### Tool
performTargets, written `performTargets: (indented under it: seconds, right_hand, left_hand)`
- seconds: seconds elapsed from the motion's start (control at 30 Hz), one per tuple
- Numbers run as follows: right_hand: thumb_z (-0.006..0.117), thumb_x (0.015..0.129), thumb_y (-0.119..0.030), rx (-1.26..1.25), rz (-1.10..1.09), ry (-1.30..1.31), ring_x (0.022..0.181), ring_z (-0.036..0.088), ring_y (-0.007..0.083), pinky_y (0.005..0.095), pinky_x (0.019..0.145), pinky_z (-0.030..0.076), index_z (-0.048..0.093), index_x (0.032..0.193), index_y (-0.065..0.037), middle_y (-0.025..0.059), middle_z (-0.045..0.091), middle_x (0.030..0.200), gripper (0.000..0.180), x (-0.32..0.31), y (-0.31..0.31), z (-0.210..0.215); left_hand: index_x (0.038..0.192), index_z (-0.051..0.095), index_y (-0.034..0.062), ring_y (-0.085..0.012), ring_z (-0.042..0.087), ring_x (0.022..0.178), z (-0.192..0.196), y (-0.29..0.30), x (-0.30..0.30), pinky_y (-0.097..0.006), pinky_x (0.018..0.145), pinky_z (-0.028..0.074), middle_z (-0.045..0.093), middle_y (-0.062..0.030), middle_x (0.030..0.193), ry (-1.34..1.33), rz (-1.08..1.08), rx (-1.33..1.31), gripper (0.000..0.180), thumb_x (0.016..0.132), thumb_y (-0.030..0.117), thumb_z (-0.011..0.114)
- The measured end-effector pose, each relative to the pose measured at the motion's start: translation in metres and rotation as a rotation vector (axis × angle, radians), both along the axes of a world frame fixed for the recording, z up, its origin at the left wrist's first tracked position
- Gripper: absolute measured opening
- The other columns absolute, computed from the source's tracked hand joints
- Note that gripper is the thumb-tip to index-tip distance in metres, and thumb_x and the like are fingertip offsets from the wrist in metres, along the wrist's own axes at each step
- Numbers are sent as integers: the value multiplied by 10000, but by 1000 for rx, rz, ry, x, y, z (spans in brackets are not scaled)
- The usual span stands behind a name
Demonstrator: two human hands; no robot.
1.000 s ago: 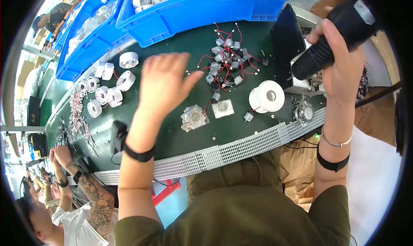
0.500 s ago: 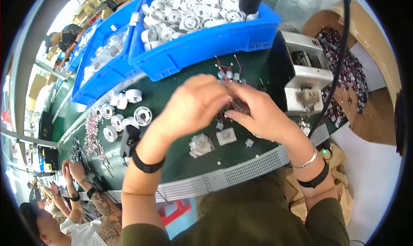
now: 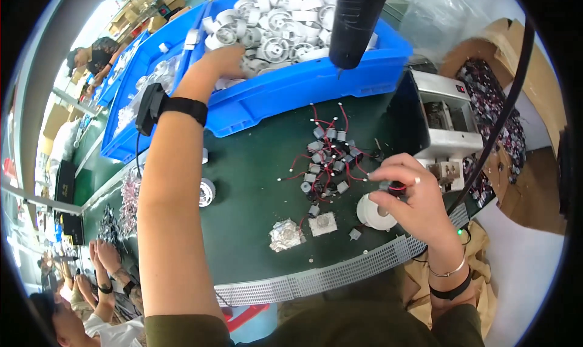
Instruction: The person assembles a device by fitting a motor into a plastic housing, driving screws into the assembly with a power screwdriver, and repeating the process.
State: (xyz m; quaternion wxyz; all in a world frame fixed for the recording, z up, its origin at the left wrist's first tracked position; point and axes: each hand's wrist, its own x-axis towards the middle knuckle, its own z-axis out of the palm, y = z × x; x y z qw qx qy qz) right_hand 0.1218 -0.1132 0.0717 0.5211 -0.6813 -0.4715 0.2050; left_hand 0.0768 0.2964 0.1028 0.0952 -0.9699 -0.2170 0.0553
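The left hand (image 3: 228, 60) is down among the white, round, hollow plastic housings (image 3: 276, 48) heaped in the large blue plastic bin (image 3: 316, 83), near its left end. Its fingertips are lost among the pieces, so I cannot tell whether they are spread or pinching one. The housings look light, stiff and smooth, perhaps a little slippery; the outer rim would be the sound place to grip, since the ribs inside seem thinner.

The right hand (image 3: 419, 204) is over the dark green worktop (image 3: 261, 195), its fingers curled around a small dark part with a red wire (image 3: 398, 185), while the tips of index finger and thumb stand apart. The part appears to be a motor: compact, hard and fairly dense for its size. It is best taken by its body, as the thin wire could tear loose if pulled.

To the left of that hand lies a loose pile of small grey motors with red leads (image 3: 316, 146), some wires crossing. Just beside the hand is a white plastic spool (image 3: 368, 214). A single grey motor (image 3: 354, 234) sits between the spool and a pale square pad (image 3: 322, 224), with crumpled silver foil (image 3: 286, 234) next to the pad.
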Motion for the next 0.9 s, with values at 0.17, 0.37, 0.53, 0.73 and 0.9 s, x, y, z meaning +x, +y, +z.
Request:
performTargets:
  seconds: [0.17, 0.37, 0.53, 0.73, 0.9]
  right_hand:
    - [683, 761, -1, -30, 13, 83, 815, 551, 107, 226, 707, 470, 559, 1147, -13, 72, 594, 958, 405, 1, -17, -1]
    - [667, 777, 32, 155, -107, 350, 949, 587, 158, 295, 816, 513, 521, 1081, 47, 95, 593, 1009, 337, 17, -40, -4]
    - [639, 796, 54, 213, -91, 376, 942, 592, 164, 309, 817, 524, 507, 1122, 63, 106, 585, 1024, 352, 15, -46, -4]
    - [624, 788, 85, 213, -85, 339, 958, 577, 148, 275, 824, 499, 524, 1100, 50, 107, 574, 1037, 329, 8, -52, -13]
    - [634, 749, 74, -37, 30, -39, 880, 591, 169, 277, 792, 486, 583, 1013, 24, 80, 601, 967, 273, 13, -52, -22]
  left_hand:
    - [1226, 518, 59, -348, 561, 1072, -2, 13, -12, -410, 908, 446, 577, -205, 1173, -223, 41, 21, 586, 691, 264, 643]
    - [1253, 468, 44, -151, 563, 967, 27, -144, -64, -295, 844, 464, 576, -57, 1066, -394, -259, -958, 562, 717, 34, 633]
    - [1186, 481, 15, -368, 555, 1003, -58, -278, -66, -399, 881, 454, 553, -194, 1129, -559, -526, -809, 607, 646, 146, 728]
    - [1213, 481, 39, -343, 522, 1046, -101, -295, -55, -416, 912, 420, 552, -143, 1130, -670, -599, -852, 674, 633, 206, 781]
    - [1251, 458, 31, -309, 546, 1065, -96, -297, -62, -373, 904, 443, 542, -154, 1169, -714, -510, -795, 765, 601, 192, 828]
